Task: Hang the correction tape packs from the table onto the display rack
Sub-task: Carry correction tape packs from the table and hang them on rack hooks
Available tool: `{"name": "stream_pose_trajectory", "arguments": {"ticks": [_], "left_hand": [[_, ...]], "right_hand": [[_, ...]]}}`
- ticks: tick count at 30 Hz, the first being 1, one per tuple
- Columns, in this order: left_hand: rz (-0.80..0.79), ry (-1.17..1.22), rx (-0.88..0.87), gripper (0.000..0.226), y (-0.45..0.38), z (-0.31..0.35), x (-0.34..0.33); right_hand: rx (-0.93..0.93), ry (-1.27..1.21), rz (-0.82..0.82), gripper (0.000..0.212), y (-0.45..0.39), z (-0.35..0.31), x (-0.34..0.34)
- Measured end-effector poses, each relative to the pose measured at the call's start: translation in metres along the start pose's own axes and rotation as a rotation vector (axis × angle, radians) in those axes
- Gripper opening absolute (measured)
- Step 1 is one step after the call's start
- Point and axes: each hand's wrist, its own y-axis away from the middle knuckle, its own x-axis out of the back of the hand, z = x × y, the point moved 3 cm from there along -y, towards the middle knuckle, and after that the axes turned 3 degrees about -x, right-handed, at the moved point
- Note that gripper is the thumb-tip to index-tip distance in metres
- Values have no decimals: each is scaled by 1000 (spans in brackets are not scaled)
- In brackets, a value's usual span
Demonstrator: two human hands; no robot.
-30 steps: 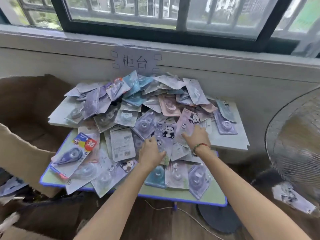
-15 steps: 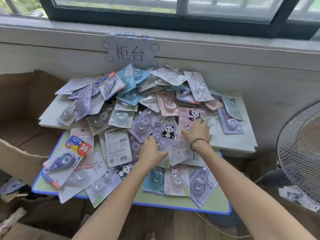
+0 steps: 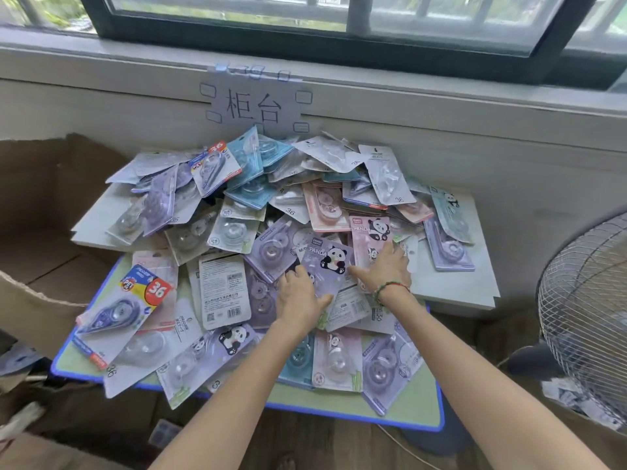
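Note:
A heap of correction tape packs [image 3: 237, 232] in clear blisters covers the table [image 3: 407, 412]. My left hand [image 3: 300, 296] grips the lower left part of a purple panda pack [image 3: 330, 259] near the heap's middle, with the thumb across its bottom edge. My right hand [image 3: 383, 271] lies just to its right. Its fingers are spread flat on a pink panda pack [image 3: 369, 237], and its thumb points left toward the purple pack. No display rack is in view.
The table has a blue rim, and a white board [image 3: 454, 293] lies on its far half. An open cardboard box [image 3: 40, 215] stands at the left and a wire-caged fan [image 3: 587, 307] at the right. A paper sign [image 3: 254, 103] is taped to the wall below the window.
My view has moved closer to the heap. My left hand has shifted up onto the purple panda pack, and my right hand has slid a little right onto the pink panda pack.

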Motion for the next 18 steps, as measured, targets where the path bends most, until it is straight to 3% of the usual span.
{"name": "stream_pose_trajectory", "arguments": {"ticks": [5, 18], "left_hand": [[-28, -34, 9, 89, -2, 2, -1], [60, 134, 68, 92, 13, 13, 13]], "right_hand": [[-13, -81, -19, 113, -4, 0, 2], [4, -152, 61, 119, 16, 10, 30]]}}
